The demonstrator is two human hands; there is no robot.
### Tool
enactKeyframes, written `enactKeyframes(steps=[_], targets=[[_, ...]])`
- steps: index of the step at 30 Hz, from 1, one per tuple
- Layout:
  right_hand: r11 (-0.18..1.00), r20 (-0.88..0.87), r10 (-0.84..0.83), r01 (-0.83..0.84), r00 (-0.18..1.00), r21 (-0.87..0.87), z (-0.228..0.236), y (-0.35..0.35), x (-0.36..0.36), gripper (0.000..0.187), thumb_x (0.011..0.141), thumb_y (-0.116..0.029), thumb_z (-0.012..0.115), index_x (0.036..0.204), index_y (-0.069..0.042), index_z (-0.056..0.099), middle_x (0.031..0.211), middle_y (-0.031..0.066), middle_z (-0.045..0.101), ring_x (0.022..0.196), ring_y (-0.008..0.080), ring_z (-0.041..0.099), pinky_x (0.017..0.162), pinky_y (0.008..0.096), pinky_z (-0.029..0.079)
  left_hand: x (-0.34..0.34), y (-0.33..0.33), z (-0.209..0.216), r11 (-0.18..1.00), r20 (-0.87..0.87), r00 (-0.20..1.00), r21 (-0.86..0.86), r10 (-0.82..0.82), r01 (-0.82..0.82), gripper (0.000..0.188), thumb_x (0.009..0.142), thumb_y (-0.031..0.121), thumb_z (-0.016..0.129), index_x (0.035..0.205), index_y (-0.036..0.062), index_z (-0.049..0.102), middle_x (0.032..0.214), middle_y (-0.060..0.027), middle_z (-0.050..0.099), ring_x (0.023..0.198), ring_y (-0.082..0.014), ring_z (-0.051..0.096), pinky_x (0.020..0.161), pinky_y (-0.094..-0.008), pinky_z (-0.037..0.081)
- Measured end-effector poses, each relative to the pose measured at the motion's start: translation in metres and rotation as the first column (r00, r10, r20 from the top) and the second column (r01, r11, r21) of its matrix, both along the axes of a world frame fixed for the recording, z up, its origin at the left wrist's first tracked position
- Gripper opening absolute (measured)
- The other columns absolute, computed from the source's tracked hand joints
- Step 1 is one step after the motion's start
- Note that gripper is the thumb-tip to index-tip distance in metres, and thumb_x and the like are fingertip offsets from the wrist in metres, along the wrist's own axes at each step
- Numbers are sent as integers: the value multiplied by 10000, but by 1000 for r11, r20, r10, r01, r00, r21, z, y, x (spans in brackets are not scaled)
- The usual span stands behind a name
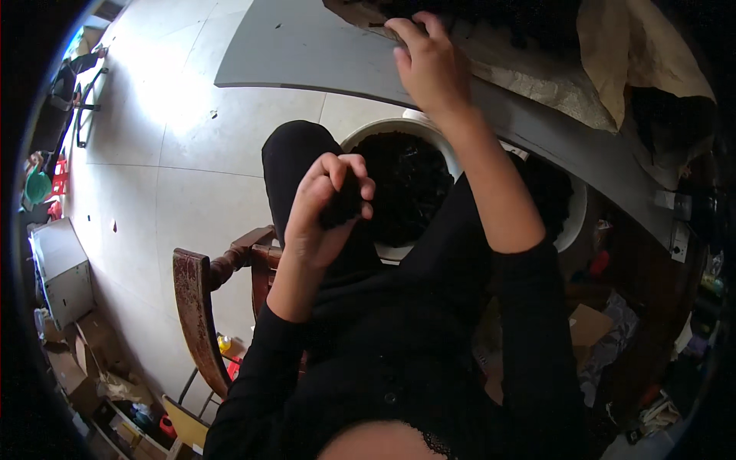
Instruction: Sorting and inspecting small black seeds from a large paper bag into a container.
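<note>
Head view: left hand [310,201] grips a dark clump [344,203], right hand [435,73] (seemingly empty) is open; plenty seems left in bucket [441,139] and sack [558,90].

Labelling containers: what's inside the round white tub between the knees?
Loose, glinting dark pieces show inside the round white tub. The left hand and black trouser legs cover part; anything deeper is hidden.

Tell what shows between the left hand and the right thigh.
In the head view, dark material in a pale round tub shows between left hand and right thigh.
</note>
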State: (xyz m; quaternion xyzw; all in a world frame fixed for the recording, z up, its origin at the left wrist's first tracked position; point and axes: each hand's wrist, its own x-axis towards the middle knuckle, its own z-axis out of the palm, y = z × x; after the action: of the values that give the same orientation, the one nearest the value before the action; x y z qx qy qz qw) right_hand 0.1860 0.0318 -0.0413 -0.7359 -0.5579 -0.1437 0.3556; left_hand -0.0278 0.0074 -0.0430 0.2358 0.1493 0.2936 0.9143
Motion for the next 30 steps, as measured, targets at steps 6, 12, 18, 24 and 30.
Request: enactKeyframes(steps=[6,12,18,24,30], targets=[[995,168,7,9,986,-96,-9,-6,2,207,783,-164,608,983,-199,571,875,25,556,718,247,595,568,367,485,-4,9,-2,983,-99,993,177,63,-45,164,812,134,598,856,52,463,827,-71,504,651,-124,494,561,-237,437],[987,173,39,-11,984,-160,-3,-9,-1,191,769,-179,618,951,-195,562,785,42,521,695,256,577,553,377,473,6,15,-2,966,-201,979,257,36,17,164,825,147,574,919,58,474,833,-41,490,653,-105,469,545,-225,418],[996,251,80,-65,965,-66,0,-19,-2,127,757,-173,629,877,-156,591,742,37,512,693,237,523,574,342,448,4,18,-1,929,-295,945,369,143,-25,157,799,98,602,919,17,541,805,-30,528,658,-83,494,565,-213,435],[949,-215,302,-314,929,-19,21,-62,-24,67,770,-137,623,800,-98,578,680,21,498,657,159,482,594,268,396,10,31,8,836,-361,892,547,270,-32,400,798,106,602,1172,-6,510,830,-22,527,666,-73,485,580,-196,416],[759,-911,411,-567,34,321,31,-100,-56,176,854,-211,574,837,-63,480,774,-29,412,699,47,380,628,182,311,19,28,23,764,-318,948,611,-5,209,505,767,141,644,1234,26,491,793,-1,512,704,-66,464,641,-184,400]])
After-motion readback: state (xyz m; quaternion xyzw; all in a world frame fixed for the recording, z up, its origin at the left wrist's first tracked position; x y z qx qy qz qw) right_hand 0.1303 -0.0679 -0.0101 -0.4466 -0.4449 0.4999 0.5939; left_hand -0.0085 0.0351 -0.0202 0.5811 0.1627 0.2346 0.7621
